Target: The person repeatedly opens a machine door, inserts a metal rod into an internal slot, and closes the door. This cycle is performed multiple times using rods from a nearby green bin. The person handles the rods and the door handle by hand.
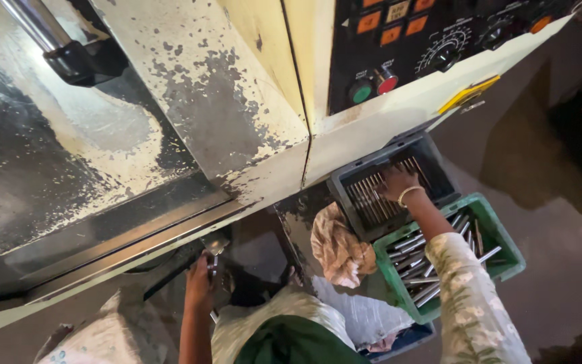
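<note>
My right hand reaches into a dark grey crate and rests on the neat row of metal rods lying in it; whether its fingers grip a rod is hidden. A bangle sits on that wrist. Just below stands a green crate with several loose metal rods. My left hand is down under the machine's edge, closed around a small metal part beside a shiny fitting.
A big cream machine with chipped paint fills the upper view, with a dark control panel carrying green and red buttons and dials. A crumpled cloth lies beside the crates. A dark, wet-looking floor spreads to the right.
</note>
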